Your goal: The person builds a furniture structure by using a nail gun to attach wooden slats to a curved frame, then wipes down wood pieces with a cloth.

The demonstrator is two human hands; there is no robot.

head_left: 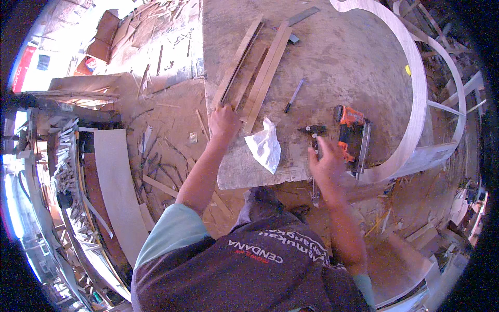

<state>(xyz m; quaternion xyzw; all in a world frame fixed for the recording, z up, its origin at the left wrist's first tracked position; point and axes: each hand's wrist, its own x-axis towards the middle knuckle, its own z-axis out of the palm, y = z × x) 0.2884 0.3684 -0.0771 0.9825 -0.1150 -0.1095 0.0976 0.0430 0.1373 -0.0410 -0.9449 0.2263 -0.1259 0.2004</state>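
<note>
My left hand (224, 122) is closed on the near end of a long wooden strip (240, 57) at the worktable's left edge. More strips (270, 73) lie beside it. My right hand (326, 158), blurred, has thumb and fingers apart over a black T-shaped tool (314, 130); whether it touches the tool is unclear. An orange-and-black nail gun (349, 117) lies to its right. Between my hands is a crumpled white paper or plastic piece (265, 145), with a pen (293, 96) above it.
The worktable (228, 177) carries a large curved pale wooden frame (416, 93) at the right and metal pieces (301, 16) at the far side. Wood scraps (156, 166) litter the floor. Stacked boards and offcuts (112, 192) stand at the left.
</note>
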